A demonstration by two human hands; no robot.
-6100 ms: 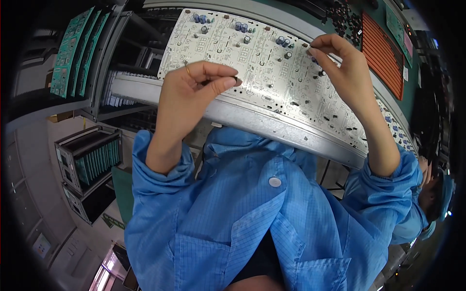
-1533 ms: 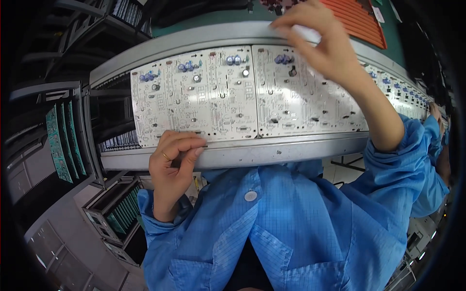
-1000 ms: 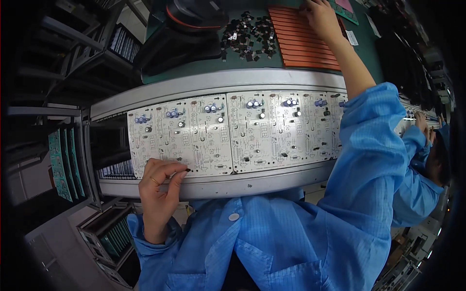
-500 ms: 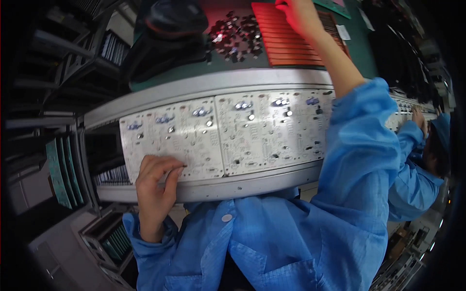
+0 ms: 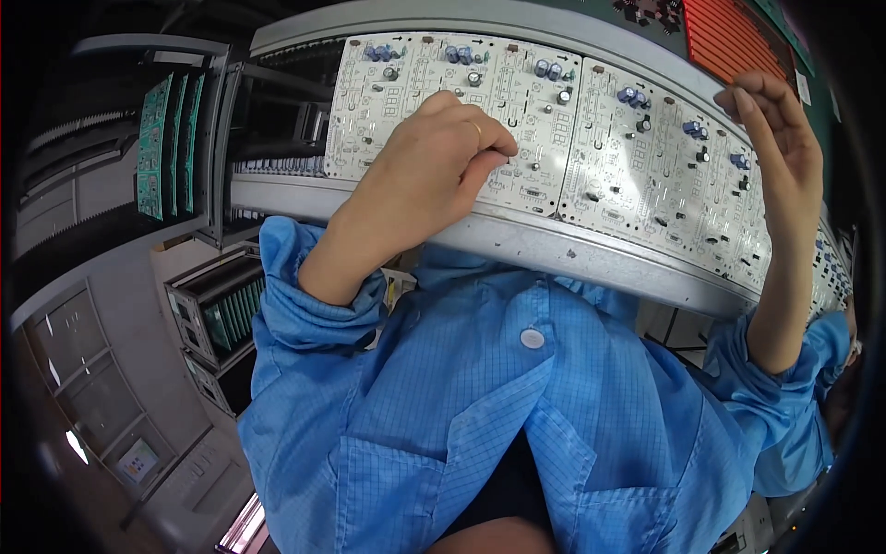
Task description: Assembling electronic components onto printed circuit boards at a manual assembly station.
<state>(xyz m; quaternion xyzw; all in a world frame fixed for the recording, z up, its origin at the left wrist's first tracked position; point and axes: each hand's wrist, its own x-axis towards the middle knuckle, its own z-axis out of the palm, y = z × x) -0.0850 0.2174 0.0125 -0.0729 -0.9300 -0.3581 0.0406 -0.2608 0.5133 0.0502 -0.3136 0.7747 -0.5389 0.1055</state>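
Note:
My left hand (image 5: 434,166) is over the left white circuit board (image 5: 355,120), with a ring on one finger. Thumb and forefinger pinch together close to the board's surface; whatever is between them is too small to make out. Blue and black capacitors and other small parts stand on this board. Beside it lies a second white circuit board (image 5: 600,138) with similar parts. My right hand (image 5: 784,138) is raised above the far right end of that board. Its thumb and forefinger come together at a small dark spot I cannot identify, while the other fingers curl loosely.
A metal rail (image 5: 591,254) runs along the boards' near side, another along the far side. Beyond lie a red slatted tray (image 5: 729,42) and a pile of small dark parts (image 5: 651,14). Green boards (image 5: 157,148) stand in a rack at left. Another person's blue sleeve (image 5: 826,355) shows at right.
My right hand has come back from the red tray to above the boards. My left hand stays pinched near the left board. The view has shifted, so the boards appear higher.

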